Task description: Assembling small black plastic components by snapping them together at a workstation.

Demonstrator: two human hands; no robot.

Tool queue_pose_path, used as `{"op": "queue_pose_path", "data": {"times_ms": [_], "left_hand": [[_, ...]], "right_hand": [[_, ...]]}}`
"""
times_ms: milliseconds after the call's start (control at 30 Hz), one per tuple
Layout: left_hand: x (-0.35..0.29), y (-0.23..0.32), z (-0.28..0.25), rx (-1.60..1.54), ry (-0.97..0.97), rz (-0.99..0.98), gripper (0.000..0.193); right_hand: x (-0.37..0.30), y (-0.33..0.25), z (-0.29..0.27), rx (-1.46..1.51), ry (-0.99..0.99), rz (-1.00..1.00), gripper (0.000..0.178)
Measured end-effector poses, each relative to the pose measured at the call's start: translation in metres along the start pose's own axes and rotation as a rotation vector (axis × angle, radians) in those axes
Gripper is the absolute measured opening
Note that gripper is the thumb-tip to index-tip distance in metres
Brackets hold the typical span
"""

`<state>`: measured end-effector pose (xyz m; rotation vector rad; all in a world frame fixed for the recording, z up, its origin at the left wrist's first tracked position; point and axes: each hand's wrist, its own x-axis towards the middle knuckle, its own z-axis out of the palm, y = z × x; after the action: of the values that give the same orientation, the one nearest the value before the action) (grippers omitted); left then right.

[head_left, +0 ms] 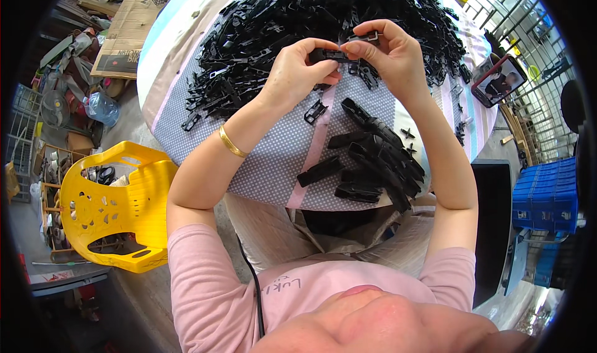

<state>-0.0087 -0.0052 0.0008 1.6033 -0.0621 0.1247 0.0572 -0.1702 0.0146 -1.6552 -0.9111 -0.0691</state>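
My left hand [297, 74] pinches a long black plastic part [333, 56] between thumb and fingers, above the table. Just right of it, my right hand [397, 58] has its thumb and forefinger closed on a smaller black plastic clip [371, 36]. The two hands nearly meet, and the fingers hide much of both pieces. Beyond them a large heap of black plastic parts [249, 48] spreads over the tablecloth. Nearer to me lies a loose pile of longer black pieces [379, 157], with a single black clip [315, 112] to its left.
The round table [261, 166] wears a patterned cloth. A phone [499, 81] stands at its right edge. A yellow plastic chair [146, 197] is at my left; blue crates [544, 194] are at my right. A water bottle [101, 108] and cardboard [127, 33] lie farther left.
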Motion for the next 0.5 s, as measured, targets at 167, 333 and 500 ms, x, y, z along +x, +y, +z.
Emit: {"op": "queue_pose_path", "data": {"times_ms": [167, 333, 500], "left_hand": [[0.0001, -0.0018, 0.0011, -0.081, 0.032, 0.037, 0.026], [0.0004, -0.0055, 0.0007, 0.005, 0.043, 0.114, 0.028], [-0.0014, -0.0031, 0.0022, 0.085, 0.047, 0.142, 0.029]], "right_hand": [[0.0005, -0.0011, 0.0006, 0.285, -0.137, 0.173, 0.032], [-0.0015, -0.0006, 0.0065, 0.221, -0.14, 0.113, 0.029], [-0.0001, 0.0033, 0.0018, 0.052, -0.169, 0.097, 0.029]]}}
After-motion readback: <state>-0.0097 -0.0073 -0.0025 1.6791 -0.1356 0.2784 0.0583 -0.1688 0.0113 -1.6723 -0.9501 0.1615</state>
